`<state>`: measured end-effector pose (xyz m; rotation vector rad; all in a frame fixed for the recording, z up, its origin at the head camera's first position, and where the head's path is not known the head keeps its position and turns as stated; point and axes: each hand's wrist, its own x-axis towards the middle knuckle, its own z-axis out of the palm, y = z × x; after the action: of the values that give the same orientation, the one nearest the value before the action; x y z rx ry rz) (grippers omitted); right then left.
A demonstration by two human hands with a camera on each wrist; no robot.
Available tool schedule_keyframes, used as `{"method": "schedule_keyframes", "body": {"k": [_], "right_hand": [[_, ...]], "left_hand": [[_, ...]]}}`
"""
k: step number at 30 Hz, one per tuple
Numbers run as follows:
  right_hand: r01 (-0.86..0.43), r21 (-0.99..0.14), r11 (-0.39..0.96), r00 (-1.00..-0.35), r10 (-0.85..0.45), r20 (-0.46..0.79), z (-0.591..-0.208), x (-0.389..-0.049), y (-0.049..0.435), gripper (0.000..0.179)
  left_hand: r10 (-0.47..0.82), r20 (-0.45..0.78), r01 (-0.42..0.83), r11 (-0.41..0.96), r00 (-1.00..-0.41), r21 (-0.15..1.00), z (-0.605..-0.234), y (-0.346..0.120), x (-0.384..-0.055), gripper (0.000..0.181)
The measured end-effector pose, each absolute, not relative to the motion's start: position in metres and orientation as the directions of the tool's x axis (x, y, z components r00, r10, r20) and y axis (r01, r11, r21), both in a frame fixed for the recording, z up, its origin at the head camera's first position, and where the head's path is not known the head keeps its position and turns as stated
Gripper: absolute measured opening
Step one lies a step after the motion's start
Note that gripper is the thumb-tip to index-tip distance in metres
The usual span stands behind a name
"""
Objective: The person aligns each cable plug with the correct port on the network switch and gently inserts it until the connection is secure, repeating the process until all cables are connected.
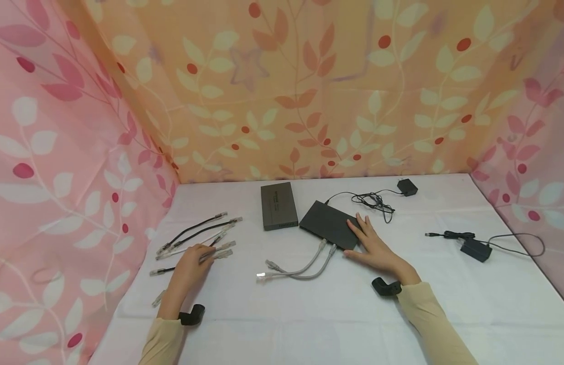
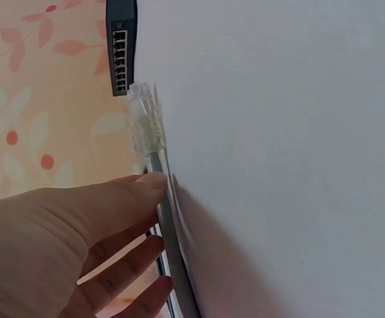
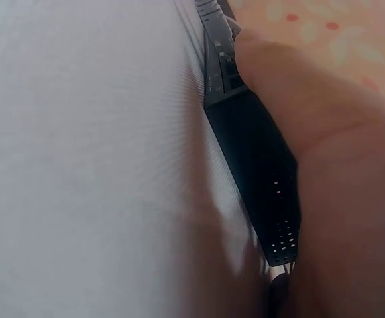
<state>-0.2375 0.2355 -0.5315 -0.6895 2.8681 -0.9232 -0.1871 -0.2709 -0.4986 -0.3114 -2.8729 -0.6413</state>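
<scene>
My left hand (image 1: 190, 268) pinches a grey network cable (image 2: 172, 245) between thumb and fingertips, just behind its clear plug (image 2: 146, 119). Around it on the table lie several short black, white and grey network cables (image 1: 190, 229). The right hand (image 1: 375, 251) rests with spread fingers on the right end of a black network switch (image 1: 326, 220), thumb along its front edge. Two grey cables (image 1: 309, 271) are plugged into the switch's near side, their loose ends lying to the left. In the right wrist view, the switch's vented side (image 3: 245, 152) shows beside the thumb.
A second, dark grey switch (image 1: 279, 205) lies left of the black one. A thin cord (image 1: 375, 203) runs from the black switch's back to a power adapter (image 1: 407, 187). Another adapter (image 1: 476, 250) with its cord lies at the right. Patterned curtains (image 1: 282, 91) enclose the white table.
</scene>
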Motion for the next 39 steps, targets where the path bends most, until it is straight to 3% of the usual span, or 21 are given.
{"method": "schedule_keyframes", "body": {"k": [12, 20, 31, 39], "right_hand": [[-0.404, -0.574, 0.713, -0.897, -0.431, 0.096, -0.534, -0.238, 0.238, 0.088], [-0.406, -0.590, 0.697, -0.896, -0.431, 0.107, -0.534, -0.237, 0.235, 0.088], [-0.402, -0.593, 0.698, -0.898, -0.426, 0.107, -0.534, -0.239, 0.238, 0.088], [-0.397, -0.601, 0.694, -0.900, -0.424, 0.104, -0.533, -0.237, 0.237, 0.088]], "left_hand": [[0.233, 0.344, 0.353, 0.869, -0.910, 0.347, -0.506, -0.255, -0.192, 0.014], [0.204, 0.261, 0.283, 0.905, -0.944, 0.318, -0.500, -0.248, -0.197, 0.012], [0.230, 0.255, 0.317, 0.865, -0.939, 0.390, -0.486, -0.232, -0.201, 0.021], [0.201, 0.158, 0.250, 0.873, -0.967, 0.419, -0.474, -0.212, -0.205, 0.017]]}}
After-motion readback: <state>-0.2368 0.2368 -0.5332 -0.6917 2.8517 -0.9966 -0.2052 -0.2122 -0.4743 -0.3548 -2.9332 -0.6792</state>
